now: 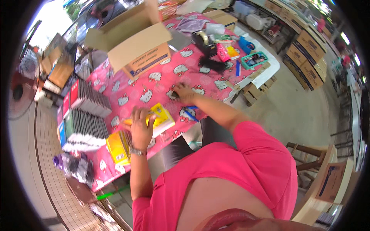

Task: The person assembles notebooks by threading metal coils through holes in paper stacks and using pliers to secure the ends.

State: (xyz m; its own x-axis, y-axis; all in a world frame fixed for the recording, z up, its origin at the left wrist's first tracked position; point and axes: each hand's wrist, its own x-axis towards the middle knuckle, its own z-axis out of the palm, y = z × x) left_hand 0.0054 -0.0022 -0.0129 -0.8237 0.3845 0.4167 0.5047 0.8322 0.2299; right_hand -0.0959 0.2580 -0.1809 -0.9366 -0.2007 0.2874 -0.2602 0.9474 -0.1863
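Note:
My left hand (141, 128) is closed with fingers bent, a yellow notebook (126, 121) showing at its fingertips. Just right of it lies a stack of yellow notebooks (165, 120) with white page edges. A second yellow stack (118, 147) sits left of my wrist, near the table's front edge. Further right, my right hand (184, 93) rests low over the pink tablecloth (133, 86), its fingers curled around a small dark thing that I cannot make out. Blue pens or similar slim blue things (190, 114) lie between my right forearm and the table edge.
Tall rows of dark-edged books (86, 127) stand at the left, beside a plastic-wrapped bundle (79, 167). An open cardboard box (148, 61) occupies the far side. A tape dispenser (202, 40), pink bottle (222, 52) and green tray (254, 59) are at the far right.

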